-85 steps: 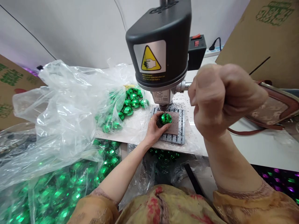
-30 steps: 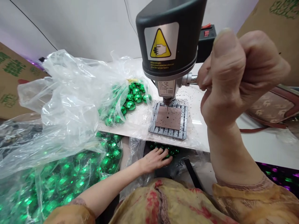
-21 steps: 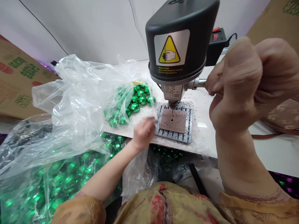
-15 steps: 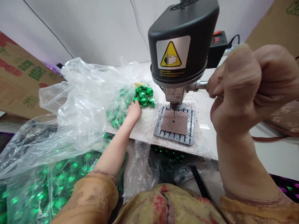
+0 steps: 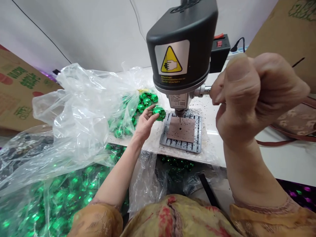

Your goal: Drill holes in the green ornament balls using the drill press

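Between the thumb and fingers of my left hand point(image 5: 145, 124) is a shiny green faceted ball point(image 5: 159, 113), held just left of the drill press base point(image 5: 181, 148). More green balls point(image 5: 146, 101) lie behind that hand, partly under clear plastic. My right hand point(image 5: 249, 95) is closed around the feed lever point(image 5: 207, 90) of the black drill press point(image 5: 181, 42); its grip end is hidden by the fingers. Below the chuck, the thin bit point(image 5: 180, 120) points down at a brown pad point(image 5: 181, 129) with a small dark hole.
A crumpled clear plastic bag point(image 5: 81, 108) covers the table's left side. Large bags of green balls point(image 5: 61, 197) sit below the table edge. Dark shavings dot the white tabletop point(image 5: 214, 115). Cardboard boxes point(image 5: 22, 89) flank the table; a strapped patterned bag point(image 5: 296, 120) lies at right.
My left hand has come away from the pile toward the drill press with one green ball. My right hand remains on the lever. The whole view has shifted slightly.
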{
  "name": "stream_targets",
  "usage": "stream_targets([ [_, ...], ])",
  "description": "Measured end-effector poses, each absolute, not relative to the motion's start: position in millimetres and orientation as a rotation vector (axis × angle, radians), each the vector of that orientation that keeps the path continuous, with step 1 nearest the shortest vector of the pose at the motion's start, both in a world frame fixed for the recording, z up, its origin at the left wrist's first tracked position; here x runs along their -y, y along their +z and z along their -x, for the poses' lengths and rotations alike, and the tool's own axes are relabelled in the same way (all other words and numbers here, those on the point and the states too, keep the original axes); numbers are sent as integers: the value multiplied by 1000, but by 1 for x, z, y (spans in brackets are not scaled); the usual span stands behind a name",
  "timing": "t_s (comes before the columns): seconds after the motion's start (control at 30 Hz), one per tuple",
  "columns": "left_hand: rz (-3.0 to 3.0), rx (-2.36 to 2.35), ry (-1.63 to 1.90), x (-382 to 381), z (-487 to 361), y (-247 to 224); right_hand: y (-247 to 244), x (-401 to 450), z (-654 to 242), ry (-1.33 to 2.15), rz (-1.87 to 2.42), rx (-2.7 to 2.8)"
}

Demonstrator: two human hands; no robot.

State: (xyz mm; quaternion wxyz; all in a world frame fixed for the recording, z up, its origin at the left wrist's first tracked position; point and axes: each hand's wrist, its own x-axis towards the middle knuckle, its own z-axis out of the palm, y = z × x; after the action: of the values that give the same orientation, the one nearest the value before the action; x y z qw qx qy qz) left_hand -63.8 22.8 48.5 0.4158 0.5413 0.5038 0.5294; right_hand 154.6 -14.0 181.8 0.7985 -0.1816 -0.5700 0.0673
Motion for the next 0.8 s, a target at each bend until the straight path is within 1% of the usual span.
stream_targets([
  [0.13, -1216, -1134, 1236, -9, 35, 43, 182, 17, -156, 158, 448, 1250],
  [0.27, -1148, -1066, 1239, -10, 21, 30, 180, 20, -158, 172, 510, 1271],
  [0.8, -1447, -916, 1235, -13, 5, 0, 179, 24, -157, 192, 512, 1276],
])
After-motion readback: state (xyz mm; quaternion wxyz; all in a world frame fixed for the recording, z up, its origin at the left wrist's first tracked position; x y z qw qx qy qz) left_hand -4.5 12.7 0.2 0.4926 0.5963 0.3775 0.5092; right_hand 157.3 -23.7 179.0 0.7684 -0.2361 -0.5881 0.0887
